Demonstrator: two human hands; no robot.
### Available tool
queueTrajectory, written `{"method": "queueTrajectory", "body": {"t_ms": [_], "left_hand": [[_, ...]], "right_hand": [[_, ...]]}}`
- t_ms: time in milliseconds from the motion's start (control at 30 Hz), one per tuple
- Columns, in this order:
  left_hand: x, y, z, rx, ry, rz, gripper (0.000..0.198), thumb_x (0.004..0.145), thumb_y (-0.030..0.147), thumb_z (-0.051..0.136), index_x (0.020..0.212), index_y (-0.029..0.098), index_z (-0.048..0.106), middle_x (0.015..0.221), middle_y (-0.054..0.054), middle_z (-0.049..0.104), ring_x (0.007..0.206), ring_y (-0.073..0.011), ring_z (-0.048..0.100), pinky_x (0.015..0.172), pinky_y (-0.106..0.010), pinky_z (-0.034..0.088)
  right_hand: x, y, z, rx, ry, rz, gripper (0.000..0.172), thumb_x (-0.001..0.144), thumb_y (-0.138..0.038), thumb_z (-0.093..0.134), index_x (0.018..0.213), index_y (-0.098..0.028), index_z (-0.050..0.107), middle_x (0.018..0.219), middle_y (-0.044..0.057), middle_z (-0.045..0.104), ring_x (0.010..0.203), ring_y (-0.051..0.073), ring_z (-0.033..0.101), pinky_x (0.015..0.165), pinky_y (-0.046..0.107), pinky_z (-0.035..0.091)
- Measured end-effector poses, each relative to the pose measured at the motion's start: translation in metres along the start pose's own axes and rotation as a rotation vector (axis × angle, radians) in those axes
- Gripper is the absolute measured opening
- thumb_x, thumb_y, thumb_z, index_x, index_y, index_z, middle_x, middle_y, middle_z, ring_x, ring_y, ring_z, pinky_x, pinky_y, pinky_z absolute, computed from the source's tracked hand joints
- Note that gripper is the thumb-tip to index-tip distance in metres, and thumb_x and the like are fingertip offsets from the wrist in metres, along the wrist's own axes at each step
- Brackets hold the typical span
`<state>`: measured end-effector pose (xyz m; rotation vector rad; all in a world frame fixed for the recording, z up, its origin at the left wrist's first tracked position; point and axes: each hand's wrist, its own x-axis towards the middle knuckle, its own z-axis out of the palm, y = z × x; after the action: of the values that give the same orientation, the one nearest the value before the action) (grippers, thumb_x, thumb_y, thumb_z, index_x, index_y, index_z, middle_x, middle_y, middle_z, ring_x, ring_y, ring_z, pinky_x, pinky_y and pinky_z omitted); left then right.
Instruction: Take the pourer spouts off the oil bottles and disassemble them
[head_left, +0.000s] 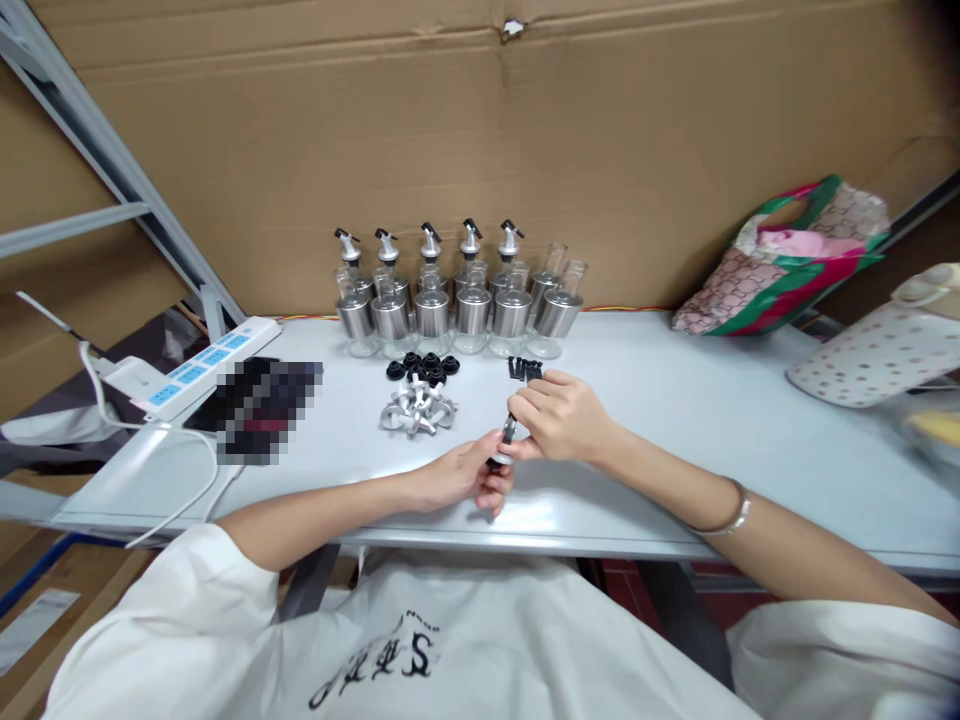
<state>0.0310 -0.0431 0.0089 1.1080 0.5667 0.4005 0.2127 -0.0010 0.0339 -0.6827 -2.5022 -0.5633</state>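
Over the white tabletop (675,430), the left hand (461,478) pinches a pourer spout (505,443); the right hand (564,415) has its grip pressed together, apparently on its black top.

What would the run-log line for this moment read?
left hand: grips pourer spout base | right hand: pinches its top | nearby: metal parts, black stoppers, glass bottles | surface: white table

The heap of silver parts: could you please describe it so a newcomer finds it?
On the white table, look before the row of glass bottles. The heap of silver parts lies just in front of the black rings; unlike them, it is pale and shiny.
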Motion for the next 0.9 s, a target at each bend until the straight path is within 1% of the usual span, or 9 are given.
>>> {"method": "queueTrajectory", "body": {"t_ms": [133, 300, 400, 567, 900], "left_hand": [[0.003, -0.002, -0.002, -0.085, -0.005, -0.017, 0.048, 0.087, 0.065, 0.032, 0.076, 0.019, 0.037, 0.058, 0.009, 0.03, 0.043, -0.0054, 0.03, 0.059, -0.029, 0.04], [0.004, -0.001, -0.004, -0.107, -0.002, -0.054, 0.05, 0.088, 0.065, 0.028, 0.073, 0.018, 0.038, 0.057, 0.008, 0.031, 0.043, -0.0054, 0.03, 0.06, -0.029, 0.04], [0.004, 0.002, -0.005, -0.127, -0.008, -0.088, 0.052, 0.088, 0.066, 0.027, 0.071, 0.018, 0.039, 0.057, 0.008, 0.031, 0.043, -0.0057, 0.03, 0.061, -0.029, 0.041], [0.004, 0.003, -0.006, -0.151, -0.02, -0.103, 0.052, 0.088, 0.065, 0.029, 0.07, 0.018, 0.04, 0.058, 0.007, 0.031, 0.044, -0.0059, 0.03, 0.062, -0.03, 0.041], [0.005, -0.001, -0.007, -0.168, -0.04, -0.082, 0.053, 0.087, 0.066, 0.03, 0.071, 0.017, 0.041, 0.059, 0.007, 0.033, 0.044, -0.0057, 0.031, 0.061, -0.03, 0.041]], "right_hand": [[-0.001, 0.004, 0.004, 0.01, 0.001, -0.014, 0.059, 0.092, -0.062, 0.024, 0.059, -0.02, 0.05, 0.048, 0.002, 0.048, 0.046, 0.014, 0.035, 0.054, 0.032, 0.022], [-0.002, 0.007, 0.007, -0.021, -0.074, -0.004, 0.064, 0.092, -0.062, 0.018, 0.061, -0.019, 0.053, 0.049, 0.003, 0.048, 0.045, 0.014, 0.035, 0.055, 0.032, 0.022], [-0.002, 0.008, 0.008, -0.011, -0.088, -0.009, 0.066, 0.093, -0.06, 0.015, 0.061, -0.018, 0.054, 0.05, 0.004, 0.049, 0.046, 0.014, 0.035, 0.055, 0.032, 0.022], [-0.004, 0.009, 0.012, 0.0, -0.033, -0.043, 0.063, 0.095, -0.056, 0.017, 0.061, -0.018, 0.053, 0.049, 0.004, 0.049, 0.046, 0.015, 0.034, 0.056, 0.032, 0.023], [-0.005, 0.011, 0.016, -0.108, 0.054, -0.118, 0.061, 0.097, -0.049, 0.019, 0.061, -0.017, 0.055, 0.046, 0.003, 0.049, 0.044, 0.014, 0.037, 0.056, 0.031, 0.024]]}}
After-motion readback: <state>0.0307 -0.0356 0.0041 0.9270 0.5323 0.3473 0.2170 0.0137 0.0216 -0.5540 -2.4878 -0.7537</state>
